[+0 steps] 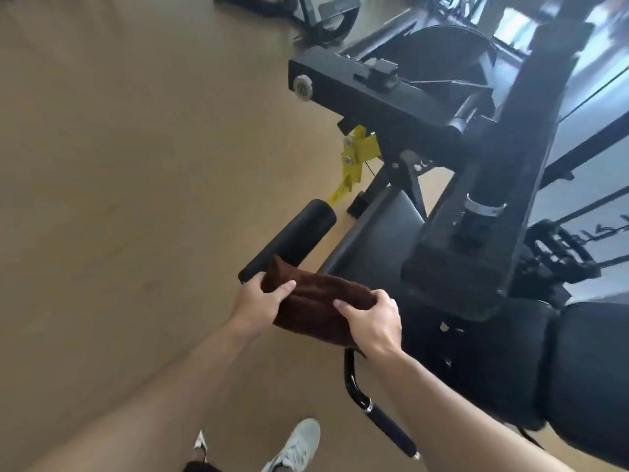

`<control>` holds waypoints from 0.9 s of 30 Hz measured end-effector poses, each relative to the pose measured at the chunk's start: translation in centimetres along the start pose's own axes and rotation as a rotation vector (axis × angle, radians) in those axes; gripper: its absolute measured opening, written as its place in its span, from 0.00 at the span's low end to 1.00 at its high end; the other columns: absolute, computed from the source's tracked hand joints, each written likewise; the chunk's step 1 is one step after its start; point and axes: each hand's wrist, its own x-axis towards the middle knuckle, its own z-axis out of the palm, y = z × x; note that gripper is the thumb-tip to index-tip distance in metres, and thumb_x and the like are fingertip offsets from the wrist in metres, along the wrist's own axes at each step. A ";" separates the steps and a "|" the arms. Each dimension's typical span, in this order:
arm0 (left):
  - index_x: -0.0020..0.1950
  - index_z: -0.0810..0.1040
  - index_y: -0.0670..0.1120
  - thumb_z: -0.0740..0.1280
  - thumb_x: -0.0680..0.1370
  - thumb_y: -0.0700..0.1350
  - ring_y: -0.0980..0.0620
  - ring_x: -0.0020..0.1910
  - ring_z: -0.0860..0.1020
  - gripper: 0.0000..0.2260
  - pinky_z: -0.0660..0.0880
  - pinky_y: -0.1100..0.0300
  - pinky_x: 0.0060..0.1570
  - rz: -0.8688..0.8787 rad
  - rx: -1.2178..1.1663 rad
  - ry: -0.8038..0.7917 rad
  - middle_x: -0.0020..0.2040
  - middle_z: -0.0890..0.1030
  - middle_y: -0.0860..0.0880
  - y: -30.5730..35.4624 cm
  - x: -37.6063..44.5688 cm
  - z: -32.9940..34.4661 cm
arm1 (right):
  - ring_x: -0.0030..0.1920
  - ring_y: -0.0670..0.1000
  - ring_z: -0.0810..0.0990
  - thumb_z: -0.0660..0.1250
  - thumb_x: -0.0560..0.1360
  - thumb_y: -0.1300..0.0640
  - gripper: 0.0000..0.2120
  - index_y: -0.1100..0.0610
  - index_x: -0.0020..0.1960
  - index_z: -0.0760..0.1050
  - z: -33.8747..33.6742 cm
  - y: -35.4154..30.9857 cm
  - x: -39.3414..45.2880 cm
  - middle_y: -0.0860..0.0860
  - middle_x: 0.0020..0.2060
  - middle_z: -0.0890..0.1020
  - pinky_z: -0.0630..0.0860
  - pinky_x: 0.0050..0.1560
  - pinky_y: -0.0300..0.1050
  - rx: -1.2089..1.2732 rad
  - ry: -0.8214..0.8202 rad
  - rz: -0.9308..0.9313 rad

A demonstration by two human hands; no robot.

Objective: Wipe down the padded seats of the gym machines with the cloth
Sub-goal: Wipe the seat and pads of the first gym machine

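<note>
**Cloth folded between both hands, beside the seat**

From the head camera, we hold the brown cloth (318,306) between our two hands, in the air just in front of the machine's padded seat (377,233). Our left hand (260,303) grips its left end, thumb on top and fingers wrapped under; our right hand (372,320) clasps the right end, fingers curled over the upper edge. Both hands are closed on the cloth. It looks folded into a thick pad, with one corner sticking up near the black foam roller (289,238).

We judge the cloth to be light, soft and limp: it will sag wherever it is not supported, and it is neither slippery nor fragile. A flat palm pressed on the middle of the folded pad should steer it best across the vinyl.

The seat lies just beyond the cloth, partly under the black frame beam (483,212). A side handle (377,417) juts out below our right wrist, near our shoe (296,444).
</note>
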 end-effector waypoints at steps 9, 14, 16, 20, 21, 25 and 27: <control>0.76 0.66 0.51 0.65 0.81 0.51 0.47 0.75 0.66 0.24 0.64 0.48 0.74 -0.082 0.269 -0.354 0.76 0.67 0.50 -2.3 10.5 0.0 | 0.82 0.56 0.43 0.64 0.75 0.32 0.48 0.52 0.83 0.44 7.0 -1.6 6.1 0.54 0.83 0.47 0.42 0.80 0.57 -0.405 0.039 0.231; 0.78 0.63 0.57 0.58 0.84 0.51 0.48 0.77 0.63 0.21 0.63 0.49 0.74 -0.091 0.303 -0.573 0.77 0.65 0.52 -4.0 15.2 2.7 | 0.82 0.57 0.45 0.61 0.73 0.27 0.52 0.51 0.83 0.38 12.6 -0.9 9.6 0.53 0.83 0.44 0.47 0.80 0.61 -0.176 0.001 0.392; 0.79 0.61 0.56 0.57 0.85 0.49 0.48 0.77 0.63 0.21 0.61 0.50 0.76 -0.104 0.292 -0.617 0.79 0.64 0.52 -4.3 16.4 4.6 | 0.82 0.57 0.41 0.59 0.73 0.25 0.53 0.50 0.82 0.35 13.9 -0.7 10.3 0.52 0.82 0.41 0.44 0.79 0.61 -0.240 0.070 0.395; 0.80 0.57 0.53 0.54 0.84 0.42 0.52 0.75 0.64 0.23 0.63 0.63 0.70 -0.107 0.238 -0.649 0.79 0.64 0.50 -6.4 18.9 7.3 | 0.81 0.57 0.38 0.58 0.74 0.27 0.52 0.49 0.81 0.31 15.5 -0.1 12.9 0.51 0.82 0.38 0.42 0.79 0.62 -0.338 0.214 0.318; 0.80 0.58 0.53 0.53 0.85 0.42 0.54 0.72 0.66 0.23 0.65 0.71 0.64 -0.100 0.207 -0.662 0.77 0.66 0.51 -6.8 19.4 7.7 | 0.81 0.56 0.38 0.59 0.74 0.28 0.52 0.49 0.81 0.30 15.6 0.0 13.8 0.51 0.82 0.37 0.41 0.79 0.62 -0.355 0.235 0.293; 0.73 0.71 0.58 0.57 0.80 0.52 0.54 0.64 0.74 0.21 0.72 0.60 0.65 -0.194 0.021 -0.662 0.65 0.77 0.54 -4.9 21.6 9.2 | 0.81 0.57 0.36 0.61 0.76 0.33 0.51 0.49 0.79 0.27 15.3 -0.5 17.3 0.52 0.81 0.34 0.41 0.80 0.62 -0.429 0.268 0.185; 0.72 0.71 0.63 0.59 0.70 0.58 0.49 0.67 0.75 0.29 0.68 0.46 0.71 -0.183 0.014 -0.665 0.67 0.78 0.53 -4.6 23.8 10.6 | 0.81 0.57 0.37 0.63 0.75 0.35 0.51 0.48 0.79 0.29 14.9 -0.9 19.2 0.51 0.81 0.35 0.41 0.79 0.63 -0.439 0.281 0.142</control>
